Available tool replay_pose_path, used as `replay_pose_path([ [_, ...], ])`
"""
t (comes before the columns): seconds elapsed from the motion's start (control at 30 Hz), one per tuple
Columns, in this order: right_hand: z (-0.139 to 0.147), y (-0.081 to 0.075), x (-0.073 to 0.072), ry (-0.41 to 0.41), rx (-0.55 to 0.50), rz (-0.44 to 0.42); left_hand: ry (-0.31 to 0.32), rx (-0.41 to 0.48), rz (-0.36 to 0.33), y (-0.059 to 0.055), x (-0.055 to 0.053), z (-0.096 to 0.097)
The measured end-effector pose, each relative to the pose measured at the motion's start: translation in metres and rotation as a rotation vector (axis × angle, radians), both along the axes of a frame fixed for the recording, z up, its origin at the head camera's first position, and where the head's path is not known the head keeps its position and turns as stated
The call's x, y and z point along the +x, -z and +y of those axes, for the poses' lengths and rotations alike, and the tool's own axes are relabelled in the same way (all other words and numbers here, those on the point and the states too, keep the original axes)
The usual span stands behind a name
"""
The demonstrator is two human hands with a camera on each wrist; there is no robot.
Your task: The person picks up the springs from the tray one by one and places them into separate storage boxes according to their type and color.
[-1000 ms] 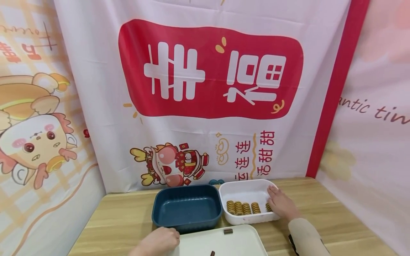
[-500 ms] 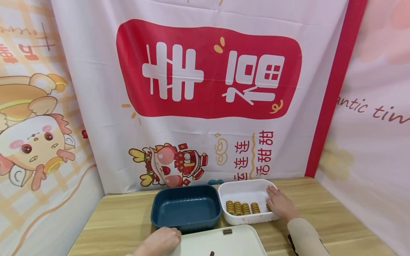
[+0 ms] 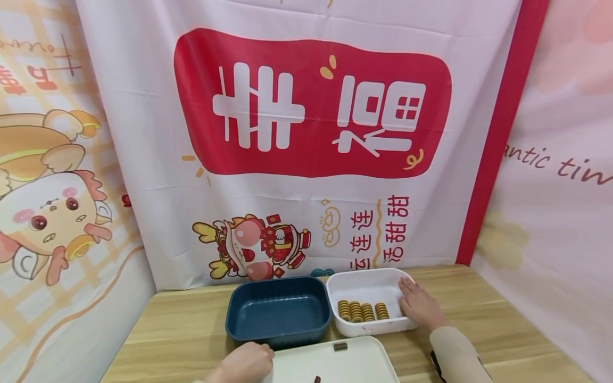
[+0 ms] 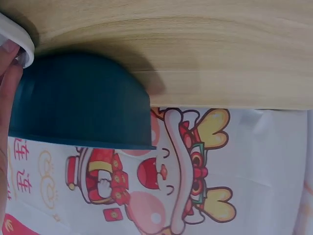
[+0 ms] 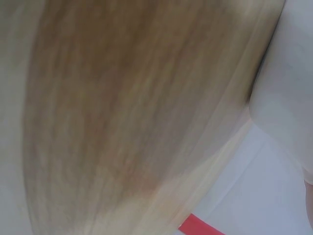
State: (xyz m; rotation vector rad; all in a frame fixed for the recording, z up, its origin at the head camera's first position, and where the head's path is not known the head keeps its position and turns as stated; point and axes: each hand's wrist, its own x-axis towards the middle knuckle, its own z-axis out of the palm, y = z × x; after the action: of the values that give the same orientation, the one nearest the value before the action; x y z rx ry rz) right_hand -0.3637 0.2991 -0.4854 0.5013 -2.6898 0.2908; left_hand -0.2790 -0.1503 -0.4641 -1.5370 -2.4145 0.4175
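The left hand [image 3: 246, 363] sits at the far left corner of the pale tray [image 3: 354, 363], its fingers bent; whether they clasp the rim or some small item I cannot tell; the right hand [image 3: 423, 307] lays extended fingers over the right side of the white bin [image 3: 373, 327], clenched on nothing I can see, presumably to steady it; four light biscuit stacks [image 3: 355, 311] sit in a row along the bin's near wall, probably to save space; a fifth stack [image 3: 403, 310], partly covered, lies by the right fingers; one dark stack [image 3: 340, 347] lies on the tray; the teal bin [image 3: 282, 335] stands just beside the white one, seemingly for easy reach across the table [image 3: 177, 330].
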Motion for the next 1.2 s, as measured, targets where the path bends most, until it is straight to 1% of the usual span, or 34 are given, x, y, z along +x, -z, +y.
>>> replay_pose_path([
  [0.23,0.0002,0.0008,0.0012,-0.005,-0.01,0.005,0.015,-0.024,0.086,0.002,0.0032,0.0033],
  [0.37,0.0005,-0.0008,0.0016,-0.009,-0.004,0.009,-0.007,-0.042,0.085,0.0031,0.0036,0.0035],
  [0.47,0.0003,-0.0012,0.0021,-0.008,-0.003,0.012,-0.041,-0.065,0.037,0.0028,0.0032,0.0034],
  [0.57,0.0002,0.0002,0.0013,-0.002,0.0,0.015,-0.044,-0.084,0.014,0.0026,0.002,0.0022],
  [0.7,0.0007,0.0018,-0.0002,-0.006,-0.002,0.028,-0.005,-0.111,0.022,0.002,0.0005,0.0001],
  [0.77,0.0003,0.0014,0.0001,-0.012,-0.012,0.031,0.026,-0.126,0.057,0.0015,-0.0002,-0.0009],
  [0.93,0.0005,0.0006,-0.0005,-0.015,-0.013,0.024,0.116,-0.152,0.18,-0.0009,-0.0016,-0.0019],
  [1.0,0.0005,0.0005,-0.0003,-0.013,-0.014,0.02,0.135,-0.162,0.192,-0.0023,-0.0021,-0.0019],
  [1.1,-0.0002,0.0006,0.0002,-0.013,-0.014,0.023,0.128,-0.156,0.15,-0.0042,-0.0028,-0.0021],
  [1.13,-0.0003,0.0008,0.0002,-0.015,-0.016,0.026,0.12,-0.142,0.124,-0.0046,-0.003,-0.0023],
  [1.2,-0.0002,0.0017,-0.0008,-0.019,-0.013,0.035,0.099,-0.094,0.043,-0.0047,-0.0039,-0.0025],
])
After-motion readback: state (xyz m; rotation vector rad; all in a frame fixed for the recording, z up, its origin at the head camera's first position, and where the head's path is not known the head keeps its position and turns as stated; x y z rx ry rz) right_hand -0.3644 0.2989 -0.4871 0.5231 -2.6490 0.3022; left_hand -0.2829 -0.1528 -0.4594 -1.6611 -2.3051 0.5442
